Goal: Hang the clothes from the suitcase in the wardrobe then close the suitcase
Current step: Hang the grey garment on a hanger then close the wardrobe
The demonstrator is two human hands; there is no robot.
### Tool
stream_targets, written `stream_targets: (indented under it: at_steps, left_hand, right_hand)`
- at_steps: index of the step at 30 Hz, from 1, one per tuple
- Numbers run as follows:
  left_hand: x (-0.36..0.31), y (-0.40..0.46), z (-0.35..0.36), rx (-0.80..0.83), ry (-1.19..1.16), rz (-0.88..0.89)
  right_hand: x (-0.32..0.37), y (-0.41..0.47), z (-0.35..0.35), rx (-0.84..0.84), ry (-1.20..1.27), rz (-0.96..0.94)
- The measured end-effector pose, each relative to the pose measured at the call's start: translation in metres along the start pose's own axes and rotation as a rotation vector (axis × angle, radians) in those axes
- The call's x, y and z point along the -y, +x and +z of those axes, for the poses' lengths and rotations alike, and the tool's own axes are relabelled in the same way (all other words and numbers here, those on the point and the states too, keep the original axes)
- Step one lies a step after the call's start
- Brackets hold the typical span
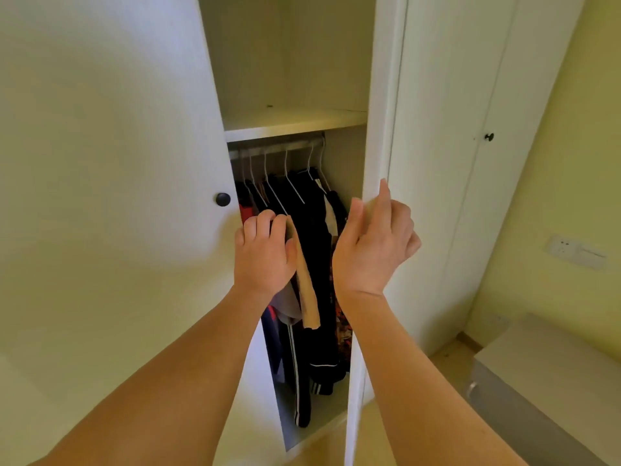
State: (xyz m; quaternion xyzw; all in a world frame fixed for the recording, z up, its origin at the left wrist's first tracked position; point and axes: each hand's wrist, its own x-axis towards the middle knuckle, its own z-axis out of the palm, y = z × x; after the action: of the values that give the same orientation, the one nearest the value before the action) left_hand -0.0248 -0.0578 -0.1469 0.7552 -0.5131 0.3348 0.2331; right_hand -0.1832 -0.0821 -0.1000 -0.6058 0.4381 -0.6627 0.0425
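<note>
The left hand (265, 253) and the right hand (373, 243) each pinch an end of the beige garment (307, 284) inside the wardrobe (295, 124); it seems light and limp, best held at the shoulders.

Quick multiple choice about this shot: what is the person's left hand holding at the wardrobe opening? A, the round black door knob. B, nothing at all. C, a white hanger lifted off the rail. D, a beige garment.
D: the left hand has its fingers curled round a beige garment that hangs down in front of the dark clothes, while the black knob on the left door sits untouched beside it.
</note>
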Motion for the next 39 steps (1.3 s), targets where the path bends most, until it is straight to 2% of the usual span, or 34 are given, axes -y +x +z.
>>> stream_targets:
  at_steps: [5,9,12,16,20,22,25,29,39]
  left_hand:
    - [0.035,-0.015,-0.011,0.022,0.052,-0.142]
    - [0.055,-0.021,-0.016,0.038,0.108,-0.198]
    - [0.065,-0.026,-0.018,0.117,0.112,-0.304]
    - [0.062,-0.033,-0.012,0.243,0.025,-0.469]
    - [0.049,-0.028,-0.006,0.221,-0.093,-0.677]
    - [0.044,-0.023,-0.004,0.192,-0.163,-0.792]
    - [0.041,-0.017,0.003,0.14,-0.165,-0.853]
    - [0.041,-0.017,0.013,0.092,-0.177,-0.875]
    - [0.039,-0.015,0.041,-0.017,-0.048,-0.906]
  right_hand:
    - [0.031,-0.017,0.04,0.161,-0.009,-0.243]
    - [0.039,-0.005,0.07,0.372,0.103,-0.295]
    - [0.036,0.003,0.095,0.544,0.147,-0.342]
    - [0.017,0.013,0.113,0.659,0.169,-0.468]
    - [0.004,0.028,0.129,0.735,0.17,-0.607]
    - [0.002,0.031,0.139,0.753,0.171,-0.653]
    - [-0.003,0.033,0.156,0.737,0.163,-0.723]
    - [-0.009,0.036,0.173,0.693,0.146,-0.791]
    - [-0.006,0.033,0.208,0.647,0.18,-0.827]
